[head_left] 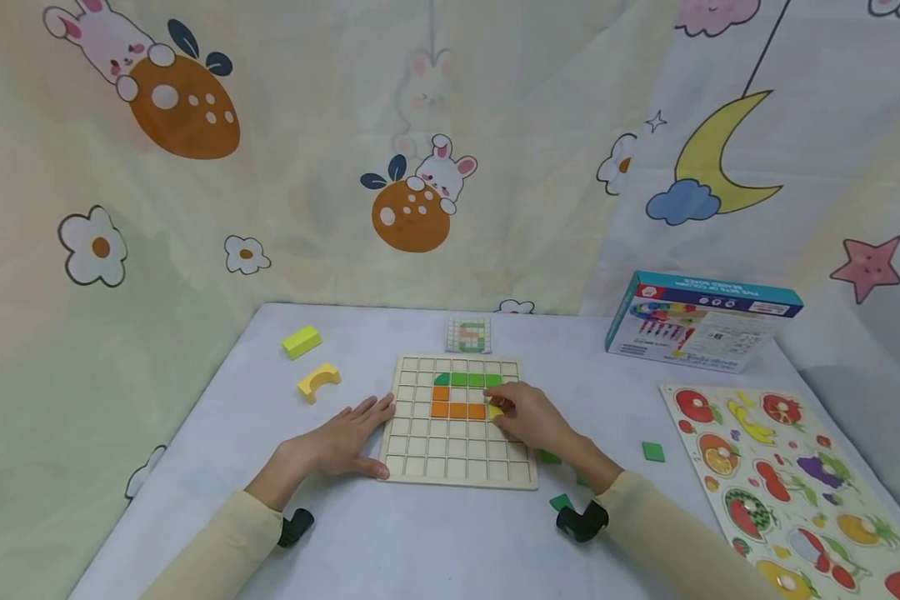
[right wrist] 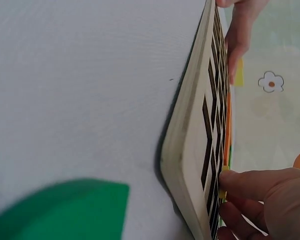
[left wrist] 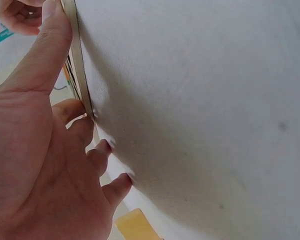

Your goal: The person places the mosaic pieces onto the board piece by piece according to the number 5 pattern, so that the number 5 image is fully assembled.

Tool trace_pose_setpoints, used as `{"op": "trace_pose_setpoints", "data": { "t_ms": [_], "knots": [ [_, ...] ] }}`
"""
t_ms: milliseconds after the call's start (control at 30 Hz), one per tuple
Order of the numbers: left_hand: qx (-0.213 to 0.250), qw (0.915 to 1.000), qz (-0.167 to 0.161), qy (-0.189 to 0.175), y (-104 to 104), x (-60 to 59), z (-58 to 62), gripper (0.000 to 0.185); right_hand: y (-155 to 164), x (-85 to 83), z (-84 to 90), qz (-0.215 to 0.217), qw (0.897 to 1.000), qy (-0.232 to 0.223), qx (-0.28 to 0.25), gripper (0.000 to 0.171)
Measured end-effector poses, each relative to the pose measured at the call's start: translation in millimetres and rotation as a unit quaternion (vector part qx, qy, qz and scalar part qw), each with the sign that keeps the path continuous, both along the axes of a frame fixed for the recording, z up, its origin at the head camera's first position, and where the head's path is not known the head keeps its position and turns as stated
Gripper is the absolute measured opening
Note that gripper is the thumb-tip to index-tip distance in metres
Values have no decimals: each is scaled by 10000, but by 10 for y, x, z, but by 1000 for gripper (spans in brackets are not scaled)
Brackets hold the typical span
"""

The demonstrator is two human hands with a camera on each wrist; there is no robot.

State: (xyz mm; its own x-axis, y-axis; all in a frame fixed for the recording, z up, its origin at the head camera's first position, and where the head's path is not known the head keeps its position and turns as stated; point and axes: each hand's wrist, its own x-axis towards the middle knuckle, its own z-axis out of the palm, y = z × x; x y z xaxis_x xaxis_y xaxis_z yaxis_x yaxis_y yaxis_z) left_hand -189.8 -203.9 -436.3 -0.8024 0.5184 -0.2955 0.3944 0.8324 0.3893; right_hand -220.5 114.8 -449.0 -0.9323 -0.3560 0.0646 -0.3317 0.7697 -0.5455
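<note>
Yellow tile (head_left: 495,411) in right hand (head_left: 528,417)

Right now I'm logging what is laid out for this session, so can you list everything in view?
grid board: 1, pale wood, table centre
green tiles: one row, on the board
orange tiles: L-shaped group, below the green
yellow tile: 1, pinched at the board
pattern card: 1, behind the board
yellow blocks: 2, table left
loose green tiles: several, table right
toy box: 1, blue, right rear
fruit puzzle: 1, right edge
left hand: flat on the board's left edge
right hand: holds the yellow tile
</note>
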Motion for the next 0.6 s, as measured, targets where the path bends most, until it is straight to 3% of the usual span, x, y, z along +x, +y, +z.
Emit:
{"op": "trace_pose_setpoints", "data": {
  "t_ms": [400,600],
  "knots": [
    [-70,9999,71,-34,1,-23,-18,102,1,3,8,-107,9998,-27,-134,43],
    [-40,10000,-21,20,-3,-8,6,101,282,43,107,-421,9987,0,-297,40]
  ]
}}
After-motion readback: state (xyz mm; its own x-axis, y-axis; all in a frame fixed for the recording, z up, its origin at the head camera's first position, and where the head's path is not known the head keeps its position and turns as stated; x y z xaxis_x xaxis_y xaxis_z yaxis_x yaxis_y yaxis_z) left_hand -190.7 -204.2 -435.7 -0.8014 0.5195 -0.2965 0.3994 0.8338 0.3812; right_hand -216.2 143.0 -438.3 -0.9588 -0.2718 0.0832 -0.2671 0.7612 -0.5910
